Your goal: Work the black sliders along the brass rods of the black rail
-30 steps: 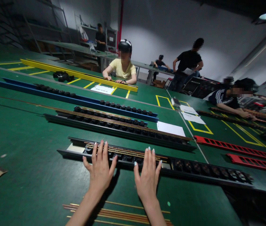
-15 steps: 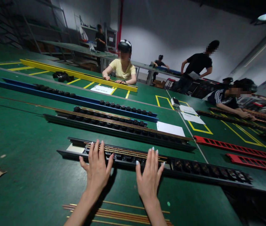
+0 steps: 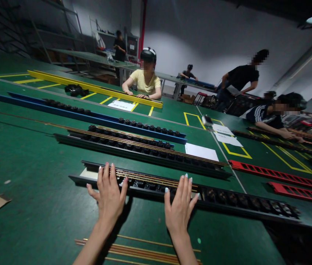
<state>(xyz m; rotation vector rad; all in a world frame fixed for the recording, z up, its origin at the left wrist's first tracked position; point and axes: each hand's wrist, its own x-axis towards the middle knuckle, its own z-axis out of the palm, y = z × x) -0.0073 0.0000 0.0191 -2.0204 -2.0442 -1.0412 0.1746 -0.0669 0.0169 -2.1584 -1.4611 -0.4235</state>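
Observation:
My left hand (image 3: pixel 108 200) lies with spread fingers over the left part of a black channel (image 3: pixel 222 209), its fingertips at the ends of thin brass-coloured rods (image 3: pixel 150 180). Farther right, my right hand (image 3: pixel 180 211) rests over the same channel, fingers stretched out, tips on or just above the rods. Neither hand is closed around anything. The rods run lengthwise above a row of black parts inside the channel. More black parts (image 3: pixel 238 198) fill its right section, where no rods lie on top. What is under my palms and fingers is hidden.
Loose rods (image 3: pixel 144 250) lie on the green table near my forearms. Beyond are another black channel with rods (image 3: pixel 133 156), a blue channel (image 3: pixel 95 118), a yellow channel (image 3: pixel 95 88), white paper (image 3: pixel 202 151) and red slotted rails (image 3: pixel 299 189). Co-workers (image 3: pixel 146 79) sit across the table.
My left hand has slid left along the channel and my right hand slightly right, so they are wider apart. The view has shifted a little.

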